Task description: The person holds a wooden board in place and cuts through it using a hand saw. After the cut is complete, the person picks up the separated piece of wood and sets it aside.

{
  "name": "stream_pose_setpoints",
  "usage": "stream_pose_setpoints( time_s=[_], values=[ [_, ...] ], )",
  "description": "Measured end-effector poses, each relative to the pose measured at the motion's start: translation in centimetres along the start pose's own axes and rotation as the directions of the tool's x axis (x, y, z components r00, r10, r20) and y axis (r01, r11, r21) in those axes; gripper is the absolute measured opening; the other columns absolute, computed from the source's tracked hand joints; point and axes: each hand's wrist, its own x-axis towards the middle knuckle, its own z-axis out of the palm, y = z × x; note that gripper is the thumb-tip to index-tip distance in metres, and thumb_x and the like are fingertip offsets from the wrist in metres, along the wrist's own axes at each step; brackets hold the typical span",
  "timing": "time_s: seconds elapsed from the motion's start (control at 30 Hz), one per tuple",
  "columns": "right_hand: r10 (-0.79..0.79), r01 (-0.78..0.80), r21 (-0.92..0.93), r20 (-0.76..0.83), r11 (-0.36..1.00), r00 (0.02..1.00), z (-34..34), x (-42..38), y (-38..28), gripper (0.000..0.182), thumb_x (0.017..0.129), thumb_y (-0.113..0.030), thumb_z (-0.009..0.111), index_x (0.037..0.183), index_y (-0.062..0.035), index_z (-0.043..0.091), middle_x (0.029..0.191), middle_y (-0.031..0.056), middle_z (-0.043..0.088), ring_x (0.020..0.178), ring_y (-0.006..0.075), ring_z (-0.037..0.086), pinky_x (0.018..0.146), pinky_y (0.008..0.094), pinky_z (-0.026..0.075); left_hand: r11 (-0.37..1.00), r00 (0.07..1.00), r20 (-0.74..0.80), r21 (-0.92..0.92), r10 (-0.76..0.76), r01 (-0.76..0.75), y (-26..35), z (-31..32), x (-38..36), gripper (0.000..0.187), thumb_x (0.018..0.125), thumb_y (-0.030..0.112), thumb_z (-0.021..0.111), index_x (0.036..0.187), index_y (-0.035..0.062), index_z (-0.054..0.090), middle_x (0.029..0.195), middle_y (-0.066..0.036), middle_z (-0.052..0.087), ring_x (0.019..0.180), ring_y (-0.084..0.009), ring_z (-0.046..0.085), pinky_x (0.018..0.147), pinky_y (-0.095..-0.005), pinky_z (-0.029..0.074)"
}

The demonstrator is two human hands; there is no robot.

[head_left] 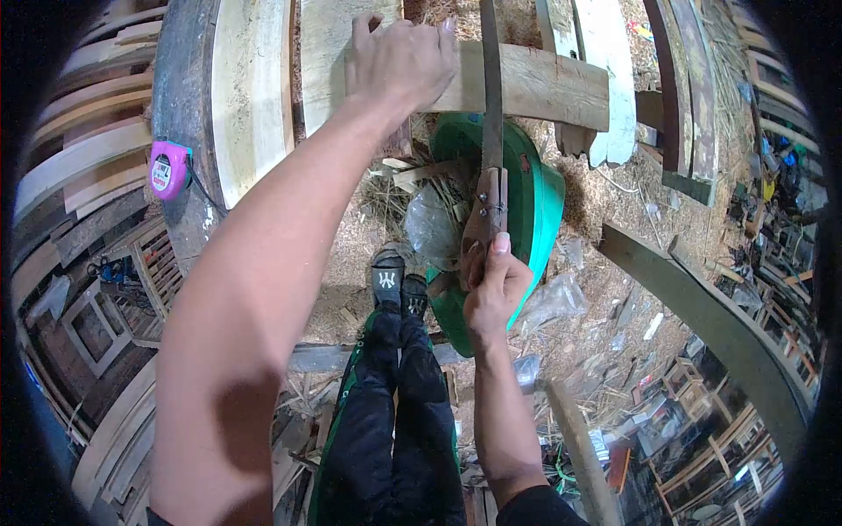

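My right hand [496,294] is closed round the wooden handle of a handsaw [493,131], whose long narrow blade points away from me. The blade crosses a short wooden board [548,83] that lies sideways over other planks; whether its teeth have cut into the wood cannot be made out. On the board's left part my left hand [402,66] bears down, its fingers curled over the far edge. Right of the blade, the board's end sticks out over a gap. Below it on the ground is a green plastic chair [544,206], partly hidden by the saw and my right hand.
A pink tape measure [169,169] rests on the dark plank [184,105] at left. Pale planks [250,96] lie beside it. Long boards [702,307] jut in from the right. Sawdust, plastic bags [557,301] and wood scraps cover the ground around my shoes [387,279].
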Motion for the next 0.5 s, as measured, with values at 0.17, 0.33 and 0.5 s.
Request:
stream_pose_setpoints(
  time_s=[0.17,0.33,0.5],
  values=[
    [-0.023,0.022,-0.025,-0.034,0.999,0.999,0.2,0.6,-0.5,0.060,0.111,-0.036,0.052,0.060,-0.0053,0.047,0.055,0.0000,0.044,0.050,0.0088,0.036,0.047,0.0287,0.026,0.999,0.998,0.054,0.046,-0.028,0.025,0.3,-0.2,0.1,0.065,0.110,0.034,0.032,0.073,0.0048,0.077,0.067,-0.018,0.069,0.073,-0.0318,0.071,0.111,-0.0514,0.035],
    [-0.059,0.051,-0.108,-0.078,0.993,0.995,-0.1,-1.0,-1.7,0.059,0.111,-0.034,0.051,0.059,-0.0056,0.046,0.055,-0.0003,0.044,0.049,0.0080,0.036,0.047,0.0280,0.026,0.999,0.999,0.034,0.004,-0.032,0.031,0.4,-0.4,0.2,0.068,0.110,0.033,0.030,0.070,-0.0009,0.073,0.069,-0.024,0.069,0.080,-0.0405,0.072,0.115,-0.0544,0.033],
    [0.028,-0.035,-0.135,-0.054,0.990,0.998,1.7,2.9,-4.2,0.061,0.111,-0.040,0.051,0.060,-0.0064,0.048,0.056,-0.0023,0.047,0.049,0.0065,0.037,0.046,0.0278,0.025,0.998,1.000,0.015,0.053,-0.016,0.015,0.5,-0.5,0.1,0.065,0.109,0.032,0.030,0.073,0.0027,0.076,0.071,-0.021,0.071,0.077,-0.0370,0.073,0.113,-0.0535,0.034]
  ],
)
